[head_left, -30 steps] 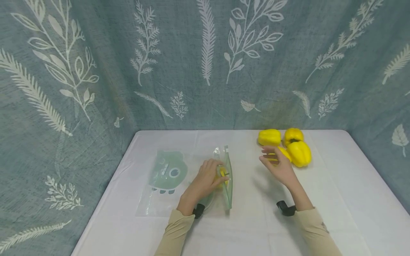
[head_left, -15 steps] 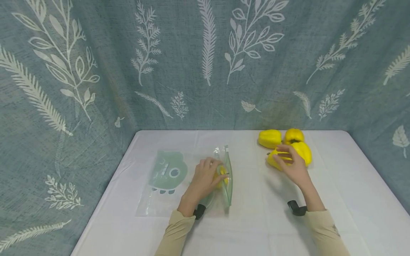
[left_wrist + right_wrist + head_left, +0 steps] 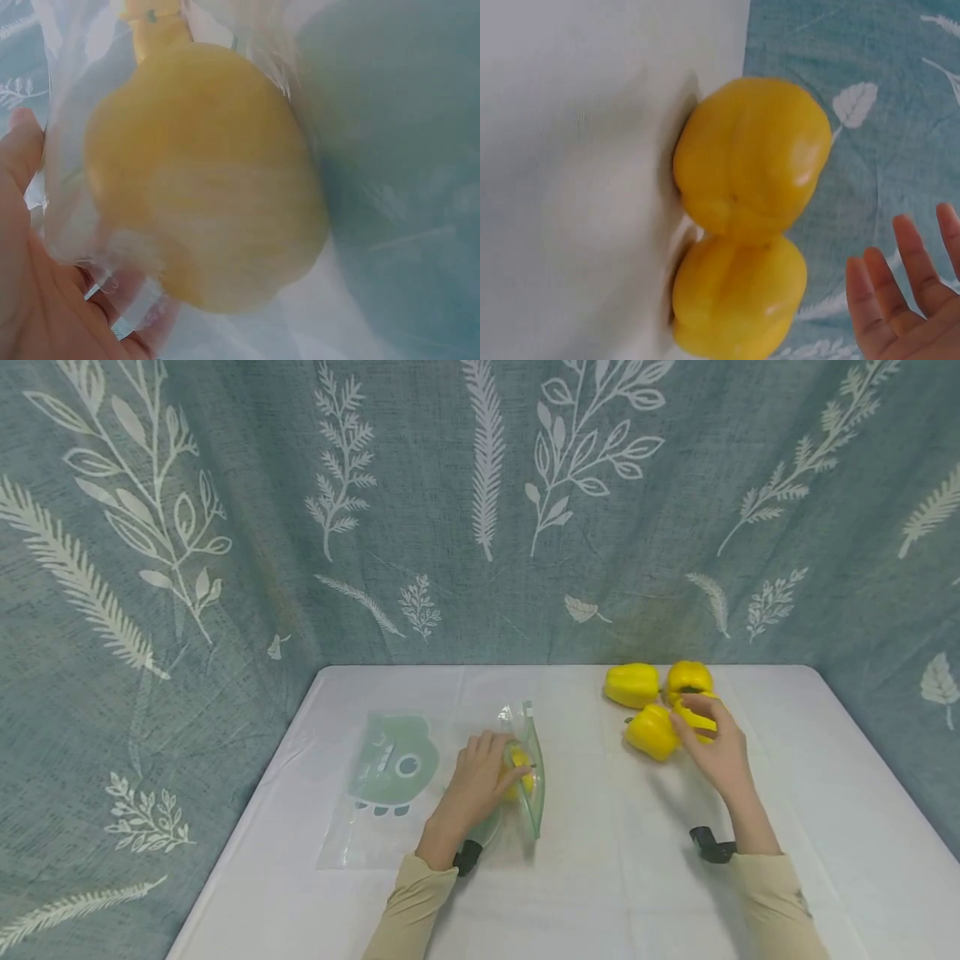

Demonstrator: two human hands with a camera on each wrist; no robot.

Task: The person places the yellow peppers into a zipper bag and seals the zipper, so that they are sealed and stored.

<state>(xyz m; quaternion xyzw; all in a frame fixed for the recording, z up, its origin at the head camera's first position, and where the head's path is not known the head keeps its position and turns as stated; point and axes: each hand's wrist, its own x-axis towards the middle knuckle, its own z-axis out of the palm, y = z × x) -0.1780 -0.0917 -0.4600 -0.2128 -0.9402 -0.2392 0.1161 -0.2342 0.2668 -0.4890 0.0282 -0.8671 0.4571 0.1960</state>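
Observation:
A clear plastic zip bag [image 3: 397, 760] with a green cartoon print lies flat on its left part, its mouth raised and gaping to the right. Inside, near that mouth, sits a yellow bell pepper [image 3: 519, 779], which fills the left wrist view behind the film. My left hand [image 3: 472, 789] grips the bag's film at the mouth, fingers curled. At the right, my right hand [image 3: 722, 756] hovers over the loose peppers with nothing in it. It partly hides one yellow bell pepper [image 3: 697, 718]; another bell pepper [image 3: 651, 732] lies just left of its fingertips.
Two more yellow bell peppers, the left one [image 3: 632, 685] and the right one [image 3: 689, 677], sit by the back edge of the white-covered table [image 3: 577, 893]. A blue-green leaf-patterned curtain [image 3: 435, 527] hangs behind and at both sides.
My right hand has moved rightward over the peppers, uncovering the front left one and covering part of the front right one. The left hand stays at the bag, whose rim has shifted slightly.

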